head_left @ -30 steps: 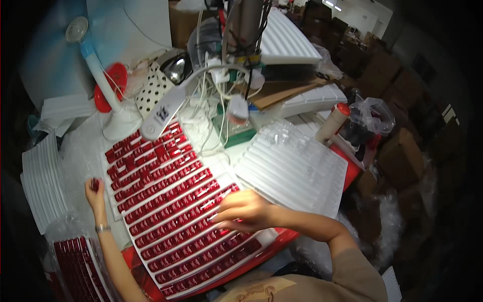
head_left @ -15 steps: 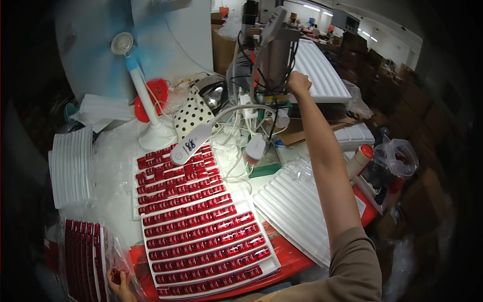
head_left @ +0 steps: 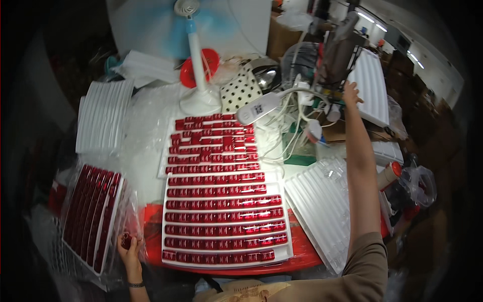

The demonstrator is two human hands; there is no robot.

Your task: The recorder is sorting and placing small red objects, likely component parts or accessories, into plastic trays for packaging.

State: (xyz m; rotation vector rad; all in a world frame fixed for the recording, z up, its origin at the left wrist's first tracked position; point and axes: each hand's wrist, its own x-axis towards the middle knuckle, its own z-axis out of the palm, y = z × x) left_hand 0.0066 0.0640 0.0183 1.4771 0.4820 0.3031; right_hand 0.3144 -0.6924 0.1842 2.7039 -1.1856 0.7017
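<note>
In the lower left of the frame, the left hand [head_left: 128,247] has its fingers curled shut on a small red part [head_left: 126,240]. This hand sits just beside a tray in a clear bag [head_left: 93,214], which is full of rows of the same red parts. The bagged tray lies at the left edge of the picture, tilted a little.

The right hand [head_left: 351,93] is far up in the upper right of the frame, at the end of a long straight arm. Its fingers are spread a bit and reach up to a grey machine [head_left: 336,50] that stands there. I cannot tell if the fingers grip anything.

In the middle of the frame lies a big white tray [head_left: 224,216] with many rows of shiny red parts. It rests on a red table [head_left: 302,254]. Above it is a second tray [head_left: 214,143], also full of red parts.

To the right of the big tray, under the arm, lies an empty white ribbed tray [head_left: 322,211]. A stack of white trays [head_left: 103,121] sits at the left. A white fan [head_left: 193,60] stands at the top of the picture, with a red bowl [head_left: 198,68] behind its pole. White cables [head_left: 297,126] lie in a tangle near the machine.
</note>
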